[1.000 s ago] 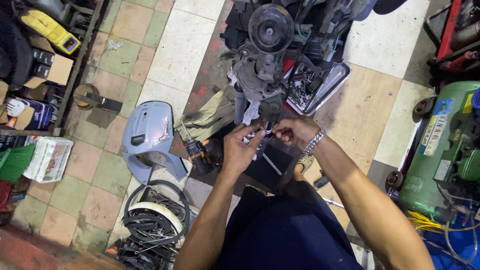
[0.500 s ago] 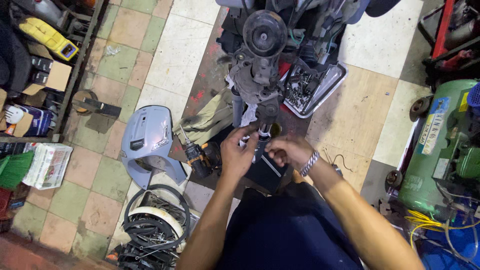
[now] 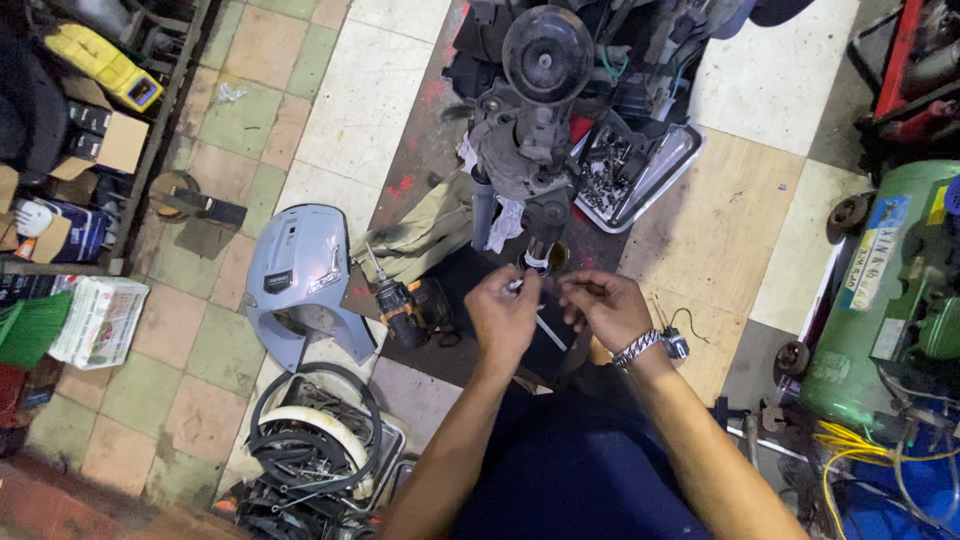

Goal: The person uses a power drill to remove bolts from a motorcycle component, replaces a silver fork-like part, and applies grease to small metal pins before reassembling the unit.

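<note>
My left hand and my right hand are close together just below the lower end of a greasy grey engine assembly. Both pinch a small thin light-coloured part between the fingertips, right under a round fitting with a white-and-blue band. My right wrist wears a metal link bracelet. What the small part is cannot be made out. White rags hang off the engine beside the fitting.
A cordless drill lies left of my hands on a dark mat. A metal tray of bolts sits right of the engine. A grey-blue scooter panel, a crate of cables, a green compressor tank and shelves surround me.
Both hands dropped a little and drew apart slightly under the engine; the right hand slid right. The view shifted so the engine sits higher in the frame.
</note>
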